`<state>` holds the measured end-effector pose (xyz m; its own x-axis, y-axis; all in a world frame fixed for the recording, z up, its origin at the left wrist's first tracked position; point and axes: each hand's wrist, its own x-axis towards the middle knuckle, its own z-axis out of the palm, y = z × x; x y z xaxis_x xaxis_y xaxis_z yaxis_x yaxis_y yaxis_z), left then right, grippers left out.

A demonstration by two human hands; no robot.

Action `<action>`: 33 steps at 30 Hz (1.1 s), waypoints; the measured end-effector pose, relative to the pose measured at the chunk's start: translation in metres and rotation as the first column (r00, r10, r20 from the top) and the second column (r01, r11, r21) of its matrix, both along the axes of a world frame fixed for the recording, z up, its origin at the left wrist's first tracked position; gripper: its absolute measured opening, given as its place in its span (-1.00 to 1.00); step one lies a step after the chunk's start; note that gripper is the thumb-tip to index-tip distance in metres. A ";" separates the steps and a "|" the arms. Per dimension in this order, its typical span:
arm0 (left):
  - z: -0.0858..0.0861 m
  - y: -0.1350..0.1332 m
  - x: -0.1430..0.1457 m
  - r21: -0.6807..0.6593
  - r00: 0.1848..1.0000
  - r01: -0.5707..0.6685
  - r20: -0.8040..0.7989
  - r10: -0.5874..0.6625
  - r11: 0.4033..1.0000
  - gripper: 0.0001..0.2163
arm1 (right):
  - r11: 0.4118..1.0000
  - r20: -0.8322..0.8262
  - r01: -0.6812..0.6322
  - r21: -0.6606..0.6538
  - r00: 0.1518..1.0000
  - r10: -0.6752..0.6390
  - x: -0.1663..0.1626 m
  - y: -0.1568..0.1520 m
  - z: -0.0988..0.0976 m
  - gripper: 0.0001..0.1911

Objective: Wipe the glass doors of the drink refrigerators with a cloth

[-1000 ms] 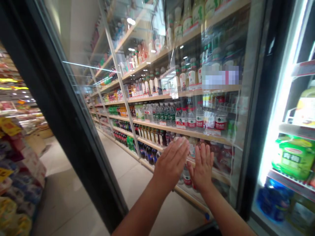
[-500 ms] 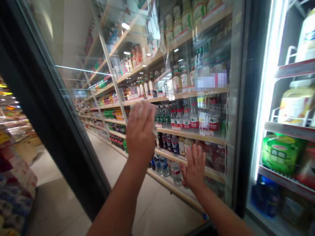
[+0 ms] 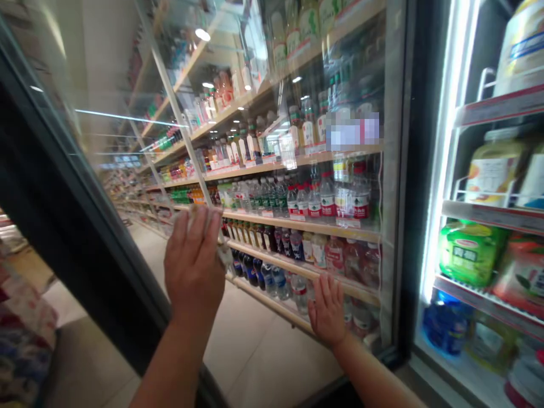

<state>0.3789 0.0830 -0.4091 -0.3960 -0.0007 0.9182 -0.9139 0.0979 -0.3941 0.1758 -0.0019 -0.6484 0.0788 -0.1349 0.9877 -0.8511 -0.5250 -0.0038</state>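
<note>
My left hand (image 3: 193,263) lies against the glass door (image 3: 272,73) with its fingers together, pressing a pale crumpled cloth (image 3: 224,256) onto the pane. The cloth shows at the fingertips and beside the hand. Lower and to the right, my right hand (image 3: 326,310) rests flat on the same pane with fingers spread and nothing in it. The glass reflects long shelves of bottled drinks (image 3: 323,198).
The door's dark frame (image 3: 63,226) runs down the left, and its right edge (image 3: 397,170) meets the lit cooler. Inside the cooler are wire shelves (image 3: 488,212) with green packs (image 3: 470,252) and blue bottles (image 3: 446,326). Tiled floor (image 3: 259,351) shows below, and packaged goods (image 3: 21,340) at far left.
My left hand has swept the cloth across the glass, up and left and then lower, from beside my right hand. My right hand has stayed flat on the pane.
</note>
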 end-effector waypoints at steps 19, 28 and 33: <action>-0.016 -0.025 -0.056 0.036 0.993 0.111 -0.034 -0.110 0.993 -0.54 | 0.991 0.203 0.052 0.123 0.976 -0.077 -0.045 -0.032 0.070 -0.33; -0.207 -0.031 -0.075 0.389 0.899 0.088 0.365 -0.241 0.917 -0.63 | 0.990 0.177 0.048 0.134 0.982 -0.072 -0.045 -0.030 0.069 -0.31; -0.223 -0.001 -0.038 0.487 0.884 0.052 0.384 -0.268 0.872 -0.64 | 0.989 0.189 0.024 0.147 0.981 -0.052 -0.052 -0.031 0.068 -0.31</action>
